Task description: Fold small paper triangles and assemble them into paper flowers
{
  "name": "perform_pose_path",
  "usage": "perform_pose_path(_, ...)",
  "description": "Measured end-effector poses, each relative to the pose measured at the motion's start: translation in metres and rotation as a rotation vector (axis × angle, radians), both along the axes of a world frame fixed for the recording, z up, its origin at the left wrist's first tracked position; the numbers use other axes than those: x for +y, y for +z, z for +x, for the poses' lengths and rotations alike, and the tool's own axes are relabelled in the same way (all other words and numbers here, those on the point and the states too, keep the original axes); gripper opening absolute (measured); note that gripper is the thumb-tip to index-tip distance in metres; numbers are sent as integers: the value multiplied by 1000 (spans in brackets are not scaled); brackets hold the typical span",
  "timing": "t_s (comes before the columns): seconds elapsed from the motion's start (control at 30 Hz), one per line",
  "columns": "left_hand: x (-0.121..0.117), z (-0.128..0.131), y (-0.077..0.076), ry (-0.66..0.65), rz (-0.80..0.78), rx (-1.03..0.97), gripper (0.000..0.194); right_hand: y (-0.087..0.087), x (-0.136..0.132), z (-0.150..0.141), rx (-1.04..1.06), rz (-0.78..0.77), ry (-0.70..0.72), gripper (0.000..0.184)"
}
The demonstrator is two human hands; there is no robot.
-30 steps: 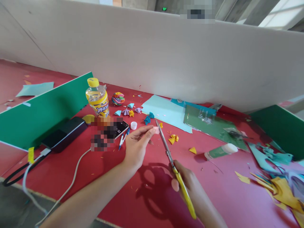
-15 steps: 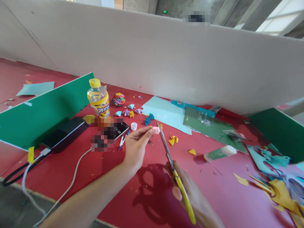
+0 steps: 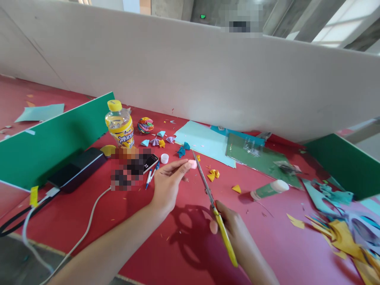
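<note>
Between the thumb and fingers of my left hand (image 3: 168, 182) is a small pink piece of paper (image 3: 192, 164). My right hand (image 3: 228, 221) is wrapped round the yellow handles of a pair of scissors (image 3: 209, 194). Their blades point up and away, close beside the pink piece; I cannot tell whether they touch it. Beyond my hands lie small folded paper pieces: teal ones (image 3: 183, 149), yellow ones (image 3: 213, 174) and light blue and purple ones (image 3: 154, 141). A single yellow folded piece (image 3: 236, 189) lies to the right.
A drink bottle (image 3: 120, 124), a phone (image 3: 150, 162), pens (image 3: 152, 174) and a black box with a cable (image 3: 78, 168) stand or lie at left. At right are a glue stick (image 3: 270, 189) and paper scraps (image 3: 344, 237). Light blue paper (image 3: 204, 140) lies by the white partition (image 3: 190, 71).
The view has shifted slightly, so table things sit a little further left. Both hands keep their holds; the pink piece and the scissors stay close together.
</note>
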State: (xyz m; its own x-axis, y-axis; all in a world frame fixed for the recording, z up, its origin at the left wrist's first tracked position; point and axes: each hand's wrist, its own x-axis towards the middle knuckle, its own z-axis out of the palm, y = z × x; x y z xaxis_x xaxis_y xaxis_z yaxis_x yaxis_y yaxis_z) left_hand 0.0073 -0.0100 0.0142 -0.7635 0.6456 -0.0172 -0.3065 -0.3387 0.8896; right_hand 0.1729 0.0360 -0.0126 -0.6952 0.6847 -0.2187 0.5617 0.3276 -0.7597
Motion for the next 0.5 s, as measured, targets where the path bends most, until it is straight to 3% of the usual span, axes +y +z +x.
perform_pose_path(0.1, 0, 1, -1, -24, 37, -33, 14, -4, 0, 2, 84, 20, 47, 12)
perform_pose_path(0.23, -1, 2, -2, -36, 95, -81, 22, -5, -2, 4, 114, 42, 66, 27)
perform_pose_path(0.5, -3, 3, 2, -38, 29, -15, 20, 0, -2, 10, 118, 83, 79, 35)
